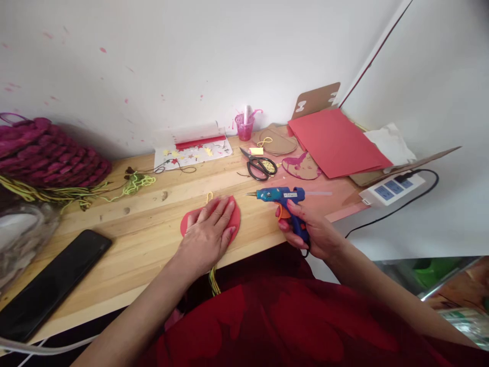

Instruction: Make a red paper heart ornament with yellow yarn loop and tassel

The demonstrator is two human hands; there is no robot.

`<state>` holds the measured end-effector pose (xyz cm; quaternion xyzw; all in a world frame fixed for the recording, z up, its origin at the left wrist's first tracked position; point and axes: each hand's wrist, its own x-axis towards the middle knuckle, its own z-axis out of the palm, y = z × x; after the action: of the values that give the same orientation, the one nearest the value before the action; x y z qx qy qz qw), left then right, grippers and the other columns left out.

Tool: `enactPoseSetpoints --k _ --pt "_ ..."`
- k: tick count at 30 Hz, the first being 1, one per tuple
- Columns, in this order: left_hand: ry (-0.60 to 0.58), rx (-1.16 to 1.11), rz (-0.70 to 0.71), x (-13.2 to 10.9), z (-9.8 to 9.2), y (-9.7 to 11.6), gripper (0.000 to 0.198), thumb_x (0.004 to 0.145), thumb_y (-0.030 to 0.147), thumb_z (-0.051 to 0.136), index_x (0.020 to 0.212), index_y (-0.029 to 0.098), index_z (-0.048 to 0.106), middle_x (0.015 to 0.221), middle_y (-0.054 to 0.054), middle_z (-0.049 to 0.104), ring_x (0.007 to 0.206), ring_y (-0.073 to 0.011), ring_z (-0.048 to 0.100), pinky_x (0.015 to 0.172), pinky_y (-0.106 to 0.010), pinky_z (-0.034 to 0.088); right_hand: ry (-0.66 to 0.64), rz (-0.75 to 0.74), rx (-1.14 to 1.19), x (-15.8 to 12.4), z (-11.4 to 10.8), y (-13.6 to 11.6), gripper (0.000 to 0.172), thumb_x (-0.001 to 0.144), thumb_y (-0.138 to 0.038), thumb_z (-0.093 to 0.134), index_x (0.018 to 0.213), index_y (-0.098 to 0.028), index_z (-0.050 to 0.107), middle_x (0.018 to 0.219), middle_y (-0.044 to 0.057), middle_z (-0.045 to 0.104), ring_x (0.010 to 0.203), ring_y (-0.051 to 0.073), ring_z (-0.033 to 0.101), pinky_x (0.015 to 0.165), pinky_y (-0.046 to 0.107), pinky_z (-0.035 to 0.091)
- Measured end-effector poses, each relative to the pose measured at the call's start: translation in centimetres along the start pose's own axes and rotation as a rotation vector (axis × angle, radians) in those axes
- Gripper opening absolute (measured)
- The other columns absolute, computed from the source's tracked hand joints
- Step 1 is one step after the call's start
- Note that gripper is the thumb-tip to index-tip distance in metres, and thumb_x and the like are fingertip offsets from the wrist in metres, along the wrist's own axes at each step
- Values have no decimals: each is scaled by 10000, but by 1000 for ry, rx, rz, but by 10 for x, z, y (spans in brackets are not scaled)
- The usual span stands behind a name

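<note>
My left hand (208,232) lies flat with its fingers stretched out over a red rounded paper cutout (236,216) near the table's front edge. A yellow cord loop (210,195) sticks out at the cutout's far side, and yellow-green strands (214,281) hang off the table edge below it. In my right hand (305,229) is a blue glue gun (278,194), its fingers wrapped round the handle by the orange trigger. The metal nozzle points left, towards the cutout but apart from it. A clear glue stick (321,193) protrudes from the gun's back.
Black-handled scissors (258,167), a pink-stained cup (244,126) and cardboard ovals (280,142) lie farther back. Red paper sheets (340,140) and a power strip (393,188) are at right. A phone (53,283), yarn (139,183) and a woven magenta basket (49,153) stand left.
</note>
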<state>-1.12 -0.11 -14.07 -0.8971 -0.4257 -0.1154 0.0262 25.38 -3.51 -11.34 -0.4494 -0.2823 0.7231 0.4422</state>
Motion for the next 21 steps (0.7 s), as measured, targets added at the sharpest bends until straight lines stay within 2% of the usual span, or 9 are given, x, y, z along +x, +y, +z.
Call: enactPoseSetpoints --k 4,9,13,17,21 --pt "-59 -19 -15 2 0 -3 528 1068 331 331 1552 160 454 1607 -113 446 1480 -329 411 1160 -524 360 6 -24 21 2 -1 1 468 778 -612 766 889 -196 581 633 -46 609 337 42 396 311 165 223" --pt "-177 -76 65 2 -5 -9 565 1064 477 366 1590 273 388 1697 -134 252 1570 -353 220 1208 -569 307 25 -48 21 2 0 3 471 772 -610 773 886 -208 557 636 -44 620 340 47 402 310 166 221" --pt "-204 -75 39 1 -9 -8 541 1066 470 371 1583 312 393 1703 -144 226 1574 -343 202 1230 -582 262 37 -79 -8 2 1 5 472 780 -616 763 875 -211 539 641 -41 623 344 52 413 309 167 219" --pt "-230 -92 31 3 -11 -6 492 1065 476 377 1553 418 406 1722 -78 178 1576 -347 185 1234 -592 246 34 -108 -24 1 2 7 462 784 -607 759 862 -208 539 650 -42 622 340 50 410 309 173 226" --pt "-222 -103 26 2 -9 -7 476 1066 491 363 1537 446 415 1730 -48 146 1583 -341 156 1241 -600 217 35 -132 -42 -1 2 9 481 767 -622 768 868 -202 557 651 -45 616 343 49 416 305 171 225"
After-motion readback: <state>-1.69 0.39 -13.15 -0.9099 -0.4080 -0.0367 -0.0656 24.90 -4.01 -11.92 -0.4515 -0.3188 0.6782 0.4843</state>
